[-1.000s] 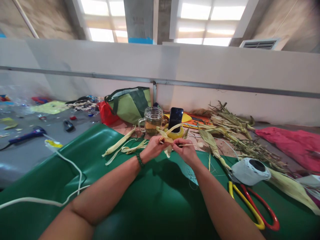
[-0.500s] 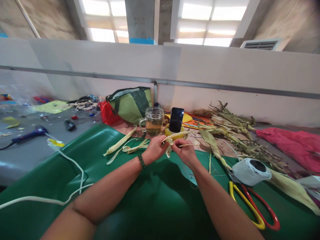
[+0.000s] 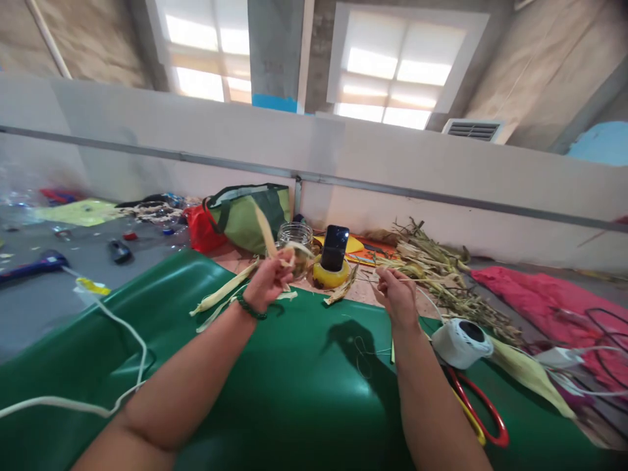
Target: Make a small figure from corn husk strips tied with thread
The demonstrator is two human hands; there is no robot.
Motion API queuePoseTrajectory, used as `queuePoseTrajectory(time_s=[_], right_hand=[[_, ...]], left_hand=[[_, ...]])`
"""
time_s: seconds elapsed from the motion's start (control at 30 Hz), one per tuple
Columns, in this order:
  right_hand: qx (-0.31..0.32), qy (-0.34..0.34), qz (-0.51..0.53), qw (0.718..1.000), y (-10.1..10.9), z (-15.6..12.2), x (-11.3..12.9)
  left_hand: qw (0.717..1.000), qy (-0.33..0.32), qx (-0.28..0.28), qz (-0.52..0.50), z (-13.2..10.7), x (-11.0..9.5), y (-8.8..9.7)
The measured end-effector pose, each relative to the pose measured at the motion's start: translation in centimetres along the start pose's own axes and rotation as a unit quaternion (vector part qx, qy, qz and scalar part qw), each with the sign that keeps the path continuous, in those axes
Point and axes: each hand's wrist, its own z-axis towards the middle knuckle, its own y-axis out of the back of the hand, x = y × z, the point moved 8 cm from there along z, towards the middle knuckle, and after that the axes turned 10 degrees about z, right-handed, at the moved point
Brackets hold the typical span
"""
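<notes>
My left hand [image 3: 267,284], with a dark green bead bracelet at the wrist, is raised in front of the glass mug [image 3: 296,232]. Its fingers close on a pale corn husk [image 3: 263,226] whose strips stick up and out to the right. Well apart from it, my right hand [image 3: 398,297] pinches a thin pale strand [image 3: 434,280] that points right; whether it is husk or thread I cannot tell. More husk strips [image 3: 223,291] lie on the green mat [image 3: 294,379] left of centre. Loose thread [image 3: 363,353] lies below the right hand.
A phone [image 3: 335,247] stands in a yellow roll [image 3: 333,276]. Right of my forearm are a white thread spool [image 3: 458,347] and red-and-yellow-handled scissors [image 3: 490,412]. Dried stalks [image 3: 432,261] pile behind. A white cable [image 3: 130,327] crosses the mat's left; a green bag [image 3: 260,216] sits behind.
My hands were together at the husk and are now apart: the left moved left and up with the husk, the right moved right with the strand. The view has turned slightly right.
</notes>
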Motion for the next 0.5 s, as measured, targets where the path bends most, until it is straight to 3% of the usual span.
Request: queuePoseTrajectory(time_s=[0.1, 0.2, 0.27, 0.37, 0.5], right_hand=[[-0.012, -0.048, 0.073, 0.996, 0.5, 0.5, 0.3], [0.013, -0.055, 0.059, 0.997, 0.2, 0.6, 0.8], [0.034, -0.055, 0.040, 0.997, -0.1, 0.6, 0.7], [0.051, -0.035, -0.004, 0.998, -0.2, 1.0, 0.2], [0.043, 0.042, -0.093, 0.994, 0.8, 1.9, 0.4]], left_hand=[[0.996, -0.052, -0.041, -0.067, 0.7, -1.9, 1.6], [0.996, -0.048, -0.076, -0.021, 0.9, -1.6, 2.2], [0.996, -0.018, -0.065, 0.053, 0.7, -0.3, 1.4], [0.987, 0.019, -0.002, 0.162, 0.1, 1.9, -0.7], [0.970, 0.008, 0.014, 0.242, -0.6, 3.1, -1.8]])
